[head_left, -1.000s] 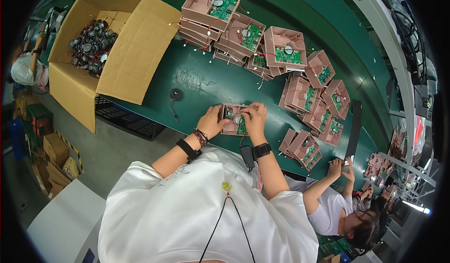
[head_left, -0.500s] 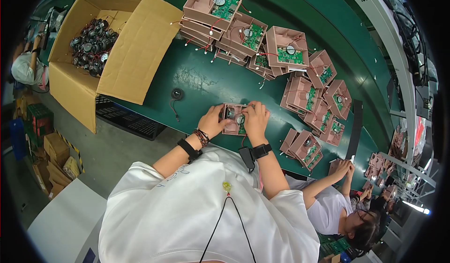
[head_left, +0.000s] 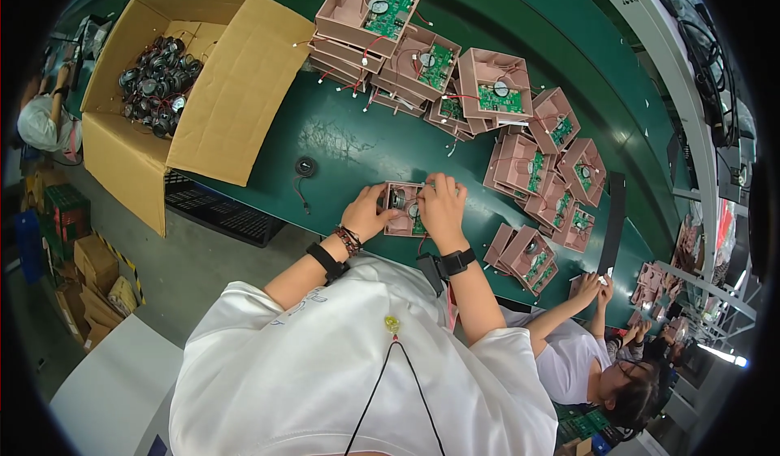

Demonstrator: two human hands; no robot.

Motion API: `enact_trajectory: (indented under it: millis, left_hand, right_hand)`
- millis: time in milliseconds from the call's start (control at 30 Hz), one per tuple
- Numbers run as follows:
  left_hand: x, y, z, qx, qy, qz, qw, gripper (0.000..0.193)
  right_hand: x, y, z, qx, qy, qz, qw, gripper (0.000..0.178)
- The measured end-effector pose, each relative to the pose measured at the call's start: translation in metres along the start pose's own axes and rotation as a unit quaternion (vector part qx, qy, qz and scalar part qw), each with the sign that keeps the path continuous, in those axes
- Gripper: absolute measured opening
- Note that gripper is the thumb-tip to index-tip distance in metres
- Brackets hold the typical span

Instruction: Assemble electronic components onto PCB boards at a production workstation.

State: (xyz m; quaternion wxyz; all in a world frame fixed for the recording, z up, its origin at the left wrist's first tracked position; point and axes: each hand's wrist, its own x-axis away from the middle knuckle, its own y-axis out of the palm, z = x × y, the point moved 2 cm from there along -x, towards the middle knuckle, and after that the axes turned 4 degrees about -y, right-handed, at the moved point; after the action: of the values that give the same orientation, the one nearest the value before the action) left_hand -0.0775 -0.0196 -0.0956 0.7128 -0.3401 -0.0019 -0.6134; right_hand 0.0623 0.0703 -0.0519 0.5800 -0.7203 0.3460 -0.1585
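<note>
A small pink plastic housing (head_left: 392, 228) lies on the green bench in front of me, with a round black speaker (head_left: 397, 200) and part of a green circuit board (head_left: 418, 225) inside. My left hand (head_left: 366, 214) grips its left side, the thumb reaching in against the speaker. My right hand (head_left: 441, 214) is closed over the right side, fingers bent at the far right corner; what its fingertips press is hidden. Beside my left hand, further off, a loose speaker (head_left: 305, 167) rests on the bench with its wire trailing toward me.
At the back left stands an open cardboard box (head_left: 236, 90) full of speakers (head_left: 159, 90). Stacked pink housings (head_left: 370, 5) with circuit boards spread along the far side and right. Nearer, a few housings (head_left: 526, 254) lie right of me. A co-worker (head_left: 569, 358) sits at the right.
My right hand's fingers have shifted slightly at the housing's far right corner. My left hand keeps its place. The whole view has moved a little.
</note>
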Motion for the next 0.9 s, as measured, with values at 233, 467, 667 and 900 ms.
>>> enact_trajectory:
  millis: [233,467,667,900]
  left_hand:
    - [0.0,-0.001,0.004,-0.019,0.002,0.004,1.0,0.057]
    - [-0.001,-0.001,0.004,-0.017,0.012,0.007,1.0,0.057]
    - [0.0,0.0,0.003,-0.027,0.003,0.001,1.0,0.057]
    - [0.001,-0.002,0.004,-0.015,-0.012,-0.009,1.0,0.057]
  right_hand:
    - [-0.006,0.006,0.006,0.033,-0.025,-0.03,0.999,0.01]
    - [-0.008,0.008,0.003,0.067,-0.037,-0.035,0.996,0.01]
    - [-0.008,0.005,0.006,0.025,0.015,-0.05,0.998,0.007]
    - [0.012,0.025,0.032,-0.207,0.086,-0.026,0.974,0.008]
